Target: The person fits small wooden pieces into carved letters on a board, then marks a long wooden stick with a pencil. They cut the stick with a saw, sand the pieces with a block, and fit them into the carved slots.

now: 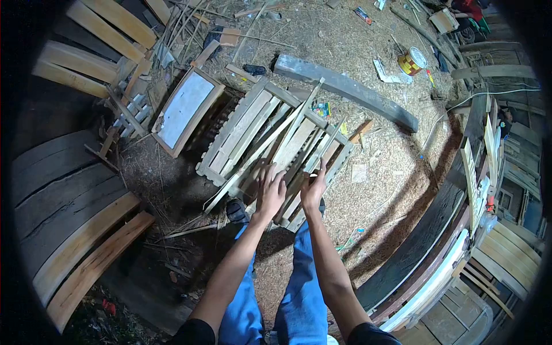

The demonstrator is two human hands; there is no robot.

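Observation:
A slatted wooden frame (217,165) lies on the ground before me, with several loose, thin wood strips (265,144) lying slantwise across it. My left hand (270,190) is over the middle of the frame, its fingers apart and pointing away from me. To its right, my right hand (313,188) hovers near the frame's right part, thumb and fingers apart. Neither hand shows anything gripped, though whether the fingertips touch the strips below is hard to make out. My shoes stand at the frame's near edge.
A thick grey beam (345,92) lies beyond the frame. Left of it stands a white-topped wooden piece (188,106). Planks (86,241) are stacked at left, and a long dark timber (420,244) curves along the right. A paint bucket (411,61) sits on the shavings-covered ground.

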